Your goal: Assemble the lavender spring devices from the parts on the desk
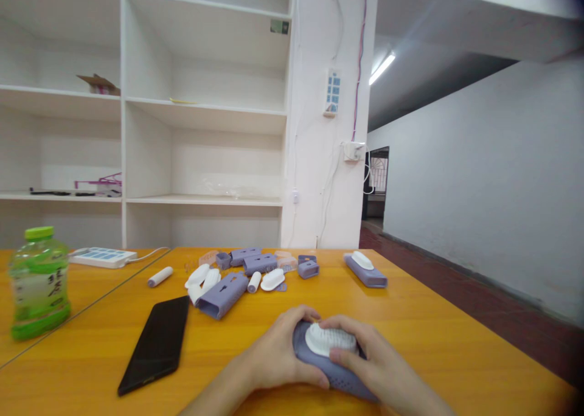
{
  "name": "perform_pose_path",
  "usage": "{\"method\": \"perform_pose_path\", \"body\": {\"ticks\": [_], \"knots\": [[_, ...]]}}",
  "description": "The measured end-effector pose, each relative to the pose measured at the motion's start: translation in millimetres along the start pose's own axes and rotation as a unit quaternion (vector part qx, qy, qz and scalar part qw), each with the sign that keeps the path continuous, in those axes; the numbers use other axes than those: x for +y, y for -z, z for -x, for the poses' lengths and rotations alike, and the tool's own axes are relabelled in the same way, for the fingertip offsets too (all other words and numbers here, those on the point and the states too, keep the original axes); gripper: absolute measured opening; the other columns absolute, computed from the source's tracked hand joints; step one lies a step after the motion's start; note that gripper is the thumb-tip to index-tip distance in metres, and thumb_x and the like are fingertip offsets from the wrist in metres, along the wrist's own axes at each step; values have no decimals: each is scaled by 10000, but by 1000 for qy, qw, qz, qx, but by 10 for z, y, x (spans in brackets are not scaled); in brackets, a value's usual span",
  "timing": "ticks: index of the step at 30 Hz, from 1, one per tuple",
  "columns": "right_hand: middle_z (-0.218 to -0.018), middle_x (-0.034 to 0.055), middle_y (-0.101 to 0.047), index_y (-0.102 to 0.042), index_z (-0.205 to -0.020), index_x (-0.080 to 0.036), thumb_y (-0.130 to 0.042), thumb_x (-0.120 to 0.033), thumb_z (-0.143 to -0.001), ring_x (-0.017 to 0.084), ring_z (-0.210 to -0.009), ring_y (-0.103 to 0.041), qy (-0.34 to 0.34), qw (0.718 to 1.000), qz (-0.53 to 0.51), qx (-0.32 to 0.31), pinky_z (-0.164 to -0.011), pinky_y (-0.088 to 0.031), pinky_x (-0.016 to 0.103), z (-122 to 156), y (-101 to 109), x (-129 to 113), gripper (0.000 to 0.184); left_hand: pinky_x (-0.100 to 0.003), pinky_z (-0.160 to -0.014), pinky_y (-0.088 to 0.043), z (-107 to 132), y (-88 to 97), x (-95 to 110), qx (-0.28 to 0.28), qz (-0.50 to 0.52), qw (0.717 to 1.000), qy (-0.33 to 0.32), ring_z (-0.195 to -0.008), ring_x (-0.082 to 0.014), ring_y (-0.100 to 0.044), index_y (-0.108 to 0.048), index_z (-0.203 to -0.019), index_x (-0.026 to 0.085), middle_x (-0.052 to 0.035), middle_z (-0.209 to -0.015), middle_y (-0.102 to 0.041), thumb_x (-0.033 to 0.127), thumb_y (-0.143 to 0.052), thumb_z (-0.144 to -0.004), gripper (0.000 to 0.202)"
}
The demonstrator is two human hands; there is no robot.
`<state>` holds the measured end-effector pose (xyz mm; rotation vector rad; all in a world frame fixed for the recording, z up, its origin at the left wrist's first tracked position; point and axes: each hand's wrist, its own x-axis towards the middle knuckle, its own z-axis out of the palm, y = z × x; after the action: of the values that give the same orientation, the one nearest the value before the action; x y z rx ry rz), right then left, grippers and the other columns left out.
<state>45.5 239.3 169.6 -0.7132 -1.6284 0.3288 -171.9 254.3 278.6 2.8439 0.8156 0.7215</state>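
Low in the head view, a long purple plastic casing (314, 362) lies slanted over the table. On its top sits a white oval brush head (326, 340) with a bristly or bumpy face. My left hand (283, 352) is wrapped around the casing's left end, thumb along the near side, fingers on the far side. My right hand (365, 352) grips the brush head between thumb and fingers and rests over the casing's right part. Whether the brush head is fixed to the casing I cannot tell. The casing's right end is partly hidden by my right hand.
On the orange table (237, 355) lie a black phone (157, 343), purple casings (223, 294), white oval pieces (274, 279) and a white roller (160, 276). A similar purple casing with a white top (365, 269) lies at the right. A green-capped bottle (40, 285) and power strip (104, 256) stand left.
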Motion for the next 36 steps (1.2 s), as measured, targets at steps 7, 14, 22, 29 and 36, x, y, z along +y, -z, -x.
{"method": "perform_pose_path", "body": {"ticks": [7, 14, 22, 29, 36], "knots": [[-1241, 18, -682, -643, -1204, -250, -606, -168, -840, 249, -1163, -613, 61, 993, -67, -70, -1044, -452, 364, -147, 0, -275, 375, -376, -973, -476, -27, 4, -40, -10, 25, 999, -22, -1113, -280, -581, -569, -1273, 223, -56, -1226, -624, 438, -958, -543, 854], [-1284, 31, -658, -615, -1231, -243, -600, -136, -808, 248, -1212, -589, 85, 996, -13, -35, -1078, -434, 370, -207, -159, -283, 436, -370, -937, -497, -39, -10, -115, 2, 64, 997, -33, -1089, -268, -590, -492, -1352, 234, -62, -1222, -603, 386, -979, -528, 970], [-1334, 48, -658, -650, -1242, -250, -622, -211, -842, 286, -1276, -560, 73, 997, -8, -22, -1152, -371, 459, -231, -226, -248, 402, -356, -919, -502, -14, -4, -65, 12, 47, 998, -40, -1085, -269, -597, -539, -1286, 222, -50, -1197, -613, 409, -982, -530, 896], [-1367, 61, -655, -660, -1273, -235, -646, -210, -815, 286, -1298, -560, 72, 997, 1, -10, -1166, -363, 454, -354, -246, -254, 460, -369, -940, -501, -64, 26, -151, 31, 58, 997, -39, -1100, -272, -600, -542, -1281, 235, -43, -1205, -626, 381, -992, -516, 899], [-1357, 86, -659, -639, -1302, -225, -632, -211, -810, 273, -1269, -591, 96, 994, 43, 24, -1120, -428, 399, -400, -223, -192, 492, -433, -1142, -395, -129, 86, -290, 65, 20, 998, -3, -1304, -312, -509, -470, -1410, 250, -87, -1403, -538, 312, -998, -505, 1050]]}}
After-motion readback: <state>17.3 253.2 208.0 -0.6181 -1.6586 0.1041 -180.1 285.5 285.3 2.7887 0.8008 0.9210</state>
